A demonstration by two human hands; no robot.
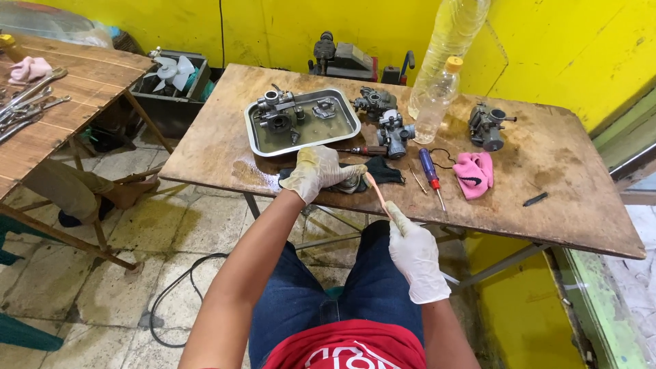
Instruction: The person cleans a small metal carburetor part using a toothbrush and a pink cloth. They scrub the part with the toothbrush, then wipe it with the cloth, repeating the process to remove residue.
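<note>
My left hand (316, 172), in a stained white glove, grips a small metal part (352, 183) that rests on a dark rag (379, 171) at the near edge of the wooden table (567, 205). In its own white glove, my right hand (415, 256) holds a pink-handled toothbrush (377, 196) whose head touches that part. A metal tray (256, 133) with oily liquid and carburetor pieces lies just beyond my left hand.
Three carburetor bodies (395, 133) (373, 102) (488, 126) stand on the table with a clear plastic bottle (435, 100), two screwdrivers (429, 172) (362, 150) and a pink cloth (473, 174). A second wooden table (75, 89) with wrenches is at left; a person's legs (75, 191) show beneath it.
</note>
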